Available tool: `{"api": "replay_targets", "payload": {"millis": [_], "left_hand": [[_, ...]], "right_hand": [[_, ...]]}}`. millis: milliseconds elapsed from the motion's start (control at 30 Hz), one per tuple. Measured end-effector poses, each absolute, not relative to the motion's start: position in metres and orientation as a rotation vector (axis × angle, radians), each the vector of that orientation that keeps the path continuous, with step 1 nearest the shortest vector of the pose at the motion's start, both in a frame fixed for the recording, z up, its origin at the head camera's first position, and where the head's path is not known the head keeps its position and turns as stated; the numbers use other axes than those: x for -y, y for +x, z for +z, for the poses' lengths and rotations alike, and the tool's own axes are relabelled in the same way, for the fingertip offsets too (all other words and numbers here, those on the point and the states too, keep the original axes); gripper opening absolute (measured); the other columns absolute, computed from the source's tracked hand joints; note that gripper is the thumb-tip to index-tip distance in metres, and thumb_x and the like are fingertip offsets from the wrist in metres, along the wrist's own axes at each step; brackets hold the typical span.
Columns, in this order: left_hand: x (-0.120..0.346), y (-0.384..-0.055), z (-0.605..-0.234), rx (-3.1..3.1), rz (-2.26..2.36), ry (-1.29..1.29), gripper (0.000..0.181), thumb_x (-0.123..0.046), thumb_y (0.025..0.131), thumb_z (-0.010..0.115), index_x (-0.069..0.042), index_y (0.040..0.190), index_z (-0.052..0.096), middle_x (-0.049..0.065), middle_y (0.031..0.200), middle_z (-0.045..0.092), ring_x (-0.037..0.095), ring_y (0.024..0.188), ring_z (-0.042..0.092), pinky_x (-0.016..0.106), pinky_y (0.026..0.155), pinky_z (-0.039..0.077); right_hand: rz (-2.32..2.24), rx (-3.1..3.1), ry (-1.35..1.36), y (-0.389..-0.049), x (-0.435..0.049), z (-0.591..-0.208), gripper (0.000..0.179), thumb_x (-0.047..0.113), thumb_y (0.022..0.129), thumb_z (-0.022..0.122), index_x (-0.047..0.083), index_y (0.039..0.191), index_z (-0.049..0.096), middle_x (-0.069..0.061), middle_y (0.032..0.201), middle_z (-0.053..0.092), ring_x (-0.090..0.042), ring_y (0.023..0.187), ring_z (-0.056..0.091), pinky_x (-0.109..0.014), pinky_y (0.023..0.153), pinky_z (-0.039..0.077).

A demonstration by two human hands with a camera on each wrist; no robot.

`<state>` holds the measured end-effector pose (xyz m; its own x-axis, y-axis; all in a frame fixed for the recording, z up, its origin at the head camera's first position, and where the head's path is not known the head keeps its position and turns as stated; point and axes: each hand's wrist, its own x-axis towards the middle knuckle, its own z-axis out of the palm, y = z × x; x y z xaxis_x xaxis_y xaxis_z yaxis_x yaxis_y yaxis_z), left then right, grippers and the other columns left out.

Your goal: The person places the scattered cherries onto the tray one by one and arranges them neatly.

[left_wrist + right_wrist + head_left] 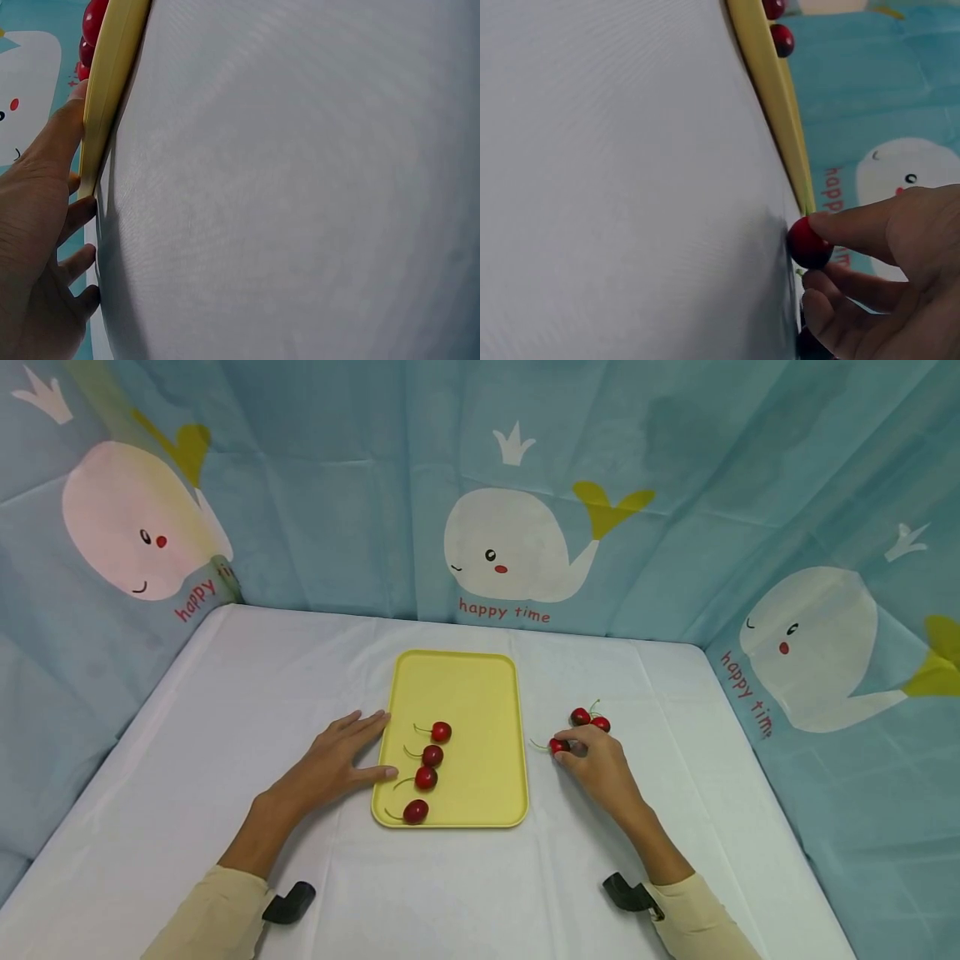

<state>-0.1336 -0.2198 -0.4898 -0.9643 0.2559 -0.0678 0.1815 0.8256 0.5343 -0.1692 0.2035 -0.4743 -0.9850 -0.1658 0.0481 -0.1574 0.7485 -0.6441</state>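
My right hand point(600, 768) pinches a dark red cherry point(810, 244) between thumb and fingers, to the right of the yellow tray point(480, 693); the cherry's green stem points left. Just beyond that hand lie two more cherries point(580, 717) close together on the cloth. On the tray's left half, several cherries point(426, 777) form a rough column, stems pointing left. With fingers spread, my left hand point(330, 764) rests at the tray's left edge, its thumb over the rim. In the left wrist view, the thumb touches the tray's side wall point(112, 82).
A white cloth point(300, 668) covers the table under everything. Behind and along both sides hangs a blue curtain point(322, 527) printed with whales. Black curved pieces point(291, 903) sit at both wrists, by the beige sleeves point(217, 914).
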Motion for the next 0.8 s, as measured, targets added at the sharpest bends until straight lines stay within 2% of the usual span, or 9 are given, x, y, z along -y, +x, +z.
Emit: {"api": "replay_targets", "payload": {"millis": [233, 400, 667, 800], "left_hand": [[0.2193, -0.1352, -0.4911, -2.872, 0.808, 0.34, 0.097, -0.066, 0.091, 0.073, -0.019, 0.167, 0.037, 0.009, 0.171, 0.037, 0.044, 0.16, 0.022, 0.075, 0.122, 0.023], [0.2194, -0.1353, -0.4905, -2.873, 0.804, 0.343, 0.097, -0.065, 0.091, 0.074, -0.018, 0.167, 0.037, 0.009, 0.171, 0.037, 0.045, 0.159, 0.022, 0.075, 0.122, 0.023], [0.2193, -0.1348, -0.49, -2.868, 0.816, 0.346, 0.096, -0.064, 0.091, 0.074, -0.018, 0.167, 0.037, 0.009, 0.171, 0.037, 0.045, 0.159, 0.022, 0.075, 0.122, 0.023], [0.2194, -0.1342, -0.49, -2.869, 0.814, 0.341, 0.096, -0.064, 0.091, 0.074, -0.019, 0.167, 0.036, 0.009, 0.171, 0.037, 0.044, 0.159, 0.022, 0.075, 0.122, 0.024]], "right_hand": [[-1.097, -2.925, -0.243, -0.1704, -0.2045, -0.4777, 0.033, 0.008, 0.089, 0.086, 0.011, 0.121, 0.078, -0.008, 0.112, 0.075, -0.024, 0.098, 0.066, -0.033, 0.076, 0.056], [-1.105, -2.933, -0.239, -0.1712, -0.2056, -0.479, 0.033, 0.008, 0.089, 0.086, 0.012, 0.121, 0.078, -0.008, 0.109, 0.076, -0.023, 0.097, 0.066, -0.032, 0.075, 0.055], [-1.159, -2.929, -0.269, -0.1709, -0.2047, -0.4775, 0.033, 0.007, 0.09, 0.084, 0.011, 0.122, 0.078, -0.01, 0.118, 0.076, -0.025, 0.101, 0.069, -0.036, 0.08, 0.058], [-1.185, -2.931, -0.289, -0.1704, -0.2016, -0.4755, 0.033, 0.006, 0.09, 0.084, 0.011, 0.122, 0.078, -0.01, 0.12, 0.075, -0.025, 0.101, 0.071, -0.033, 0.079, 0.06]]}}
